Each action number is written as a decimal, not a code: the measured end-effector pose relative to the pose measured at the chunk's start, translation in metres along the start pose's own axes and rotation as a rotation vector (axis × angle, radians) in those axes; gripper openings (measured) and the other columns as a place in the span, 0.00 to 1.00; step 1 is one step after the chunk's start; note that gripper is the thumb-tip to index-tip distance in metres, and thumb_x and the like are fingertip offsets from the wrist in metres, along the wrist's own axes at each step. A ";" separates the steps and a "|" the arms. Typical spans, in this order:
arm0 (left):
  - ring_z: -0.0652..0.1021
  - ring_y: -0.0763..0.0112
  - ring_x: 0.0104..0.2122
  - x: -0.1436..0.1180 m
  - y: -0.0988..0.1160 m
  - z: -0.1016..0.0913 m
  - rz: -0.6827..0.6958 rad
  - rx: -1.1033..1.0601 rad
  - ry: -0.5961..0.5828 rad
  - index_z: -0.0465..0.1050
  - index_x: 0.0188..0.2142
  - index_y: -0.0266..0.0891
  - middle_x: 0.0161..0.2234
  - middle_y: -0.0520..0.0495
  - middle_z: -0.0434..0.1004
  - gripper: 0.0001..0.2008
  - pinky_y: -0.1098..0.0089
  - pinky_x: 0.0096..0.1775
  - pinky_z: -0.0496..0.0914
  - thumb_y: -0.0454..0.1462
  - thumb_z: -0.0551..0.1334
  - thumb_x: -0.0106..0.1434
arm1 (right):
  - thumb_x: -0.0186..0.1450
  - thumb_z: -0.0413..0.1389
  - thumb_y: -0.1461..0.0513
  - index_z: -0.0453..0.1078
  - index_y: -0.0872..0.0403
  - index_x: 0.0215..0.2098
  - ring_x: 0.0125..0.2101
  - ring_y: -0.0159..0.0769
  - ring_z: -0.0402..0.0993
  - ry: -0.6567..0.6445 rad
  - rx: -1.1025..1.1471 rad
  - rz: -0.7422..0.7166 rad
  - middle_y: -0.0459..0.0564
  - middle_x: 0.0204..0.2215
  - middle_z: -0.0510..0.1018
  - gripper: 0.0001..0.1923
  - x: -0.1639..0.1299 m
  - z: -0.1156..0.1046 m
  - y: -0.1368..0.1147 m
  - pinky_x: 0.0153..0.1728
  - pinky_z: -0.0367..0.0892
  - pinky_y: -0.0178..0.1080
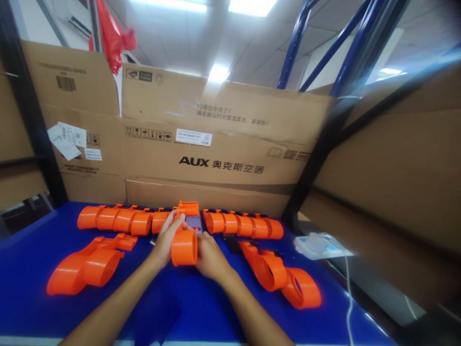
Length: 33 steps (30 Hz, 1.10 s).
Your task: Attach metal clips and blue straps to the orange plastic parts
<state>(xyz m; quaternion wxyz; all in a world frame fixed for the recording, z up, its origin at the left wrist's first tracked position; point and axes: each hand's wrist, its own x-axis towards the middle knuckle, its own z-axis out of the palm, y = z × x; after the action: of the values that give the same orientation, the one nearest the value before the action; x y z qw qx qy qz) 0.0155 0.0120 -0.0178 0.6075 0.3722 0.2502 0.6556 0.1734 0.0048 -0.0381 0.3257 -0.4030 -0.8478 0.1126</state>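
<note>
Big black "AUX" lettering, followed by the Chinese characters 奥克斯空调, sits mid-frame on the wide cardboard box (pixel 223 144). Above it runs a handwritten Chinese line, too blurred to read. White stickers (pixel 193 137) and a barcode (pixel 66 83) in the upper left show print too small to make out.

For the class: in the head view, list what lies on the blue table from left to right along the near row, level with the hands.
Loose orange pieces on the left → left hand → orange part held between both hands → right hand → orange pieces on the right → white device with a cable.
</note>
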 end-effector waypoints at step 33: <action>0.70 0.74 0.20 -0.020 -0.002 0.000 -0.065 0.254 -0.017 0.68 0.44 0.41 0.22 0.54 0.72 0.24 0.75 0.26 0.64 0.54 0.66 0.57 | 0.59 0.65 0.50 0.74 0.54 0.39 0.19 0.28 0.63 0.474 0.941 0.292 0.47 0.25 0.77 0.18 0.007 -0.037 0.008 0.16 0.60 0.30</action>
<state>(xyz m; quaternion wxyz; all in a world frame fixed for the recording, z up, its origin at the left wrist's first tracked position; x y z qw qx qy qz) 0.0168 -0.0078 -0.0229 0.5787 0.4433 0.3378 0.5954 0.1987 0.0124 -0.0108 0.6340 -0.3417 -0.5444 0.4301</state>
